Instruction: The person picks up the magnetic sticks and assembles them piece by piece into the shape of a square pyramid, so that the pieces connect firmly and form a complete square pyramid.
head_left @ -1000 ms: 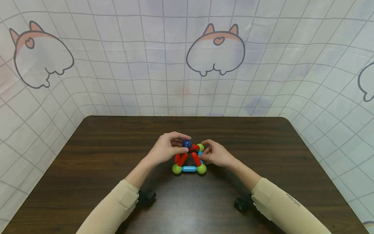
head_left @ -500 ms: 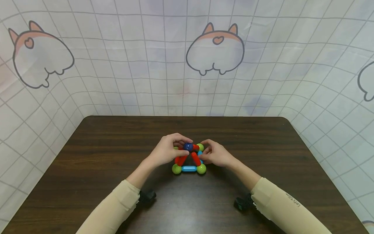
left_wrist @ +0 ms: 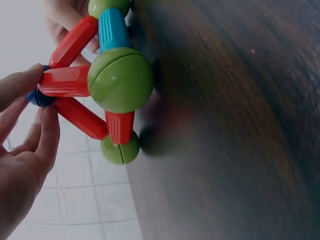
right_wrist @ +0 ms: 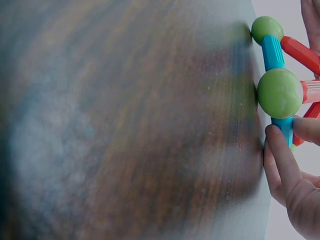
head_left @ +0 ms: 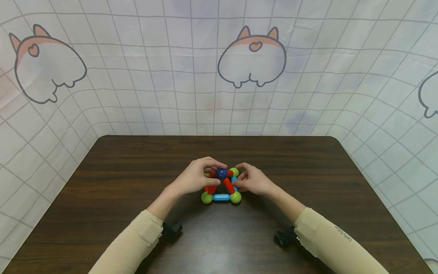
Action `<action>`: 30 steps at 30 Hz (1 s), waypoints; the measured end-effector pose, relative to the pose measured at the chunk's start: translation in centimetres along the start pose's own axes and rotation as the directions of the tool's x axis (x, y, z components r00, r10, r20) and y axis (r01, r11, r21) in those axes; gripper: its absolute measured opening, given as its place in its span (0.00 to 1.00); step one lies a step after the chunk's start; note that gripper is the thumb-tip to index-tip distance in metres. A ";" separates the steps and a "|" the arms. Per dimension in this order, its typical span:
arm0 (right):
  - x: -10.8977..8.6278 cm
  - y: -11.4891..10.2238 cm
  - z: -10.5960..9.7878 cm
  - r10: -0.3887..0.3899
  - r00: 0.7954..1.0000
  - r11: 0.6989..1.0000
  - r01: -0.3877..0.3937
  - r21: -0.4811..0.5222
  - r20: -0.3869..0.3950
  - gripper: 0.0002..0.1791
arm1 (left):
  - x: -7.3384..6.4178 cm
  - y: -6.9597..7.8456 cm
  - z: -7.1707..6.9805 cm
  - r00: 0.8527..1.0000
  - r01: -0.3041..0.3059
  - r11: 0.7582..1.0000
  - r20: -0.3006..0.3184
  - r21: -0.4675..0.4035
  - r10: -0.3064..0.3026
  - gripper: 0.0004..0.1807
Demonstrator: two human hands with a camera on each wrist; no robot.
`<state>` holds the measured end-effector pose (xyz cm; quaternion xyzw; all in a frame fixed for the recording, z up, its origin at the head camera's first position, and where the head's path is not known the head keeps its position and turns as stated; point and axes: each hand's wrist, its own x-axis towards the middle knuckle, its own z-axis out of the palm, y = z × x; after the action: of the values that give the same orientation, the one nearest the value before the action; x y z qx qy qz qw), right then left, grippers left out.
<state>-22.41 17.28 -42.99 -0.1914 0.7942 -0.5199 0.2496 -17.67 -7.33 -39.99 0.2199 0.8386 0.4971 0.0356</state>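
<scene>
A small pyramid of toy rods and balls stands mid-table. Its base has green balls (head_left: 207, 198) joined by light blue rods (head_left: 221, 197), and red rods (head_left: 229, 185) lean up to a dark blue ball (head_left: 221, 173) at the top. My left hand (head_left: 216, 176) pinches that dark blue ball (left_wrist: 39, 96) between thumb and fingers. My right hand (head_left: 238, 177) holds the pyramid's right side, and its fingertips (right_wrist: 280, 145) pinch a blue base rod (right_wrist: 286, 126) beside a green ball (right_wrist: 279, 93). The far side of the pyramid is hidden behind my hands.
The dark wooden table (head_left: 137, 167) has rounded far corners and ends near a white gridded cloth backdrop (head_left: 191, 76) that wraps round three sides. Black wrist cameras (head_left: 171, 228) sit under both beige sleeves.
My left hand has brought the dark blue ball slightly down and right onto the tops of the red rods. The right hand has stayed on the pyramid's right side.
</scene>
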 end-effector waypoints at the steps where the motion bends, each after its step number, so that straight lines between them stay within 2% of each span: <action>1: 0.0 0.0 0.0 -0.001 1.000 1.000 0.001 -0.001 -0.001 0.33 | 0.0 0.0 0.0 1.000 -0.001 1.000 0.003 -0.003 0.001 0.23; 12: 0.1 0.0 0.1 0.004 1.000 1.000 -0.004 -0.028 -0.017 0.33 | -0.1 -0.4 0.2 1.000 -0.005 1.000 -0.013 0.028 0.006 0.22; 19: -0.2 0.1 -0.1 0.002 1.000 1.000 -0.002 -0.011 -0.002 0.33 | -0.4 -0.5 0.2 1.000 -0.024 1.000 -0.017 0.003 0.024 0.22; 26: -0.9 0.3 -1.2 -0.020 1.000 1.000 0.020 0.015 0.010 0.33 | -1.2 -0.7 -0.7 1.000 -0.005 0.998 -0.029 -0.066 0.004 0.23; 30: -1.3 0.7 -2.6 -0.060 0.998 0.998 0.060 -0.019 0.007 0.30 | -1.8 -1.2 -1.4 0.999 0.020 0.999 -0.034 -0.044 -0.021 0.23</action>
<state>-22.95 20.15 -42.49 -0.2190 0.7925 -0.5187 0.2345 -16.85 -9.72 -40.61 0.2019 0.8302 0.5187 0.0309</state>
